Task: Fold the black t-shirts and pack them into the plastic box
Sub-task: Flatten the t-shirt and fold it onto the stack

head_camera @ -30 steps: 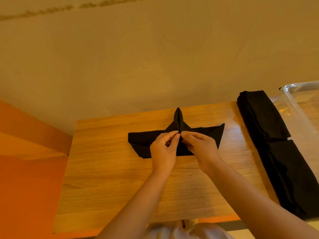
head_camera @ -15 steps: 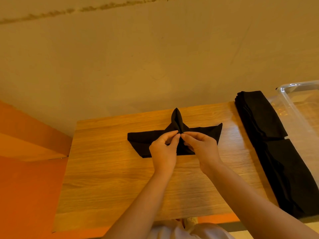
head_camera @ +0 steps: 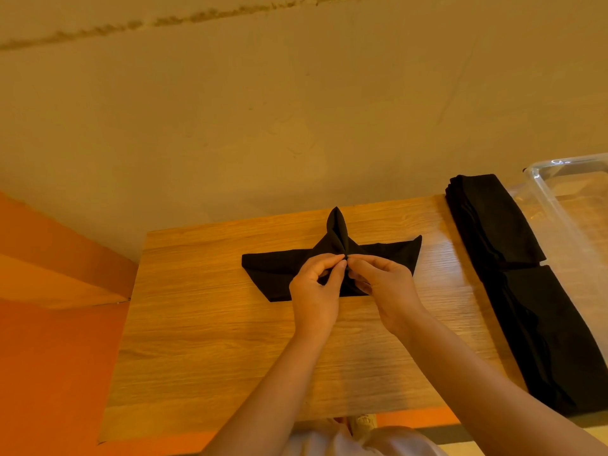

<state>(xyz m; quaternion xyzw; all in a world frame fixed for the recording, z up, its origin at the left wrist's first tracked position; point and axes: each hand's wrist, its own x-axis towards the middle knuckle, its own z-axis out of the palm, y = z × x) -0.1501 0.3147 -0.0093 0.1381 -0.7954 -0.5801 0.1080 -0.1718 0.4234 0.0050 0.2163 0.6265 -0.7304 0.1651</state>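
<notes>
Item: black t-shirt (head_camera: 273,274), partly folded, lying near the far edge of the wooden table (head_camera: 204,340), mid-width. Left hand (head_camera: 316,291) and right hand (head_camera: 383,284) both pinch its raised centre crease, fingertips meeting. Judged light, soft, limp; best held at folded edges. Folded black stack (head_camera: 513,251) along the right edge, beside the plastic box (head_camera: 539,189).

Black t-shirt (head_camera: 273,271) on wooden table (head_camera: 204,340), pinched by 2 hands.
</notes>
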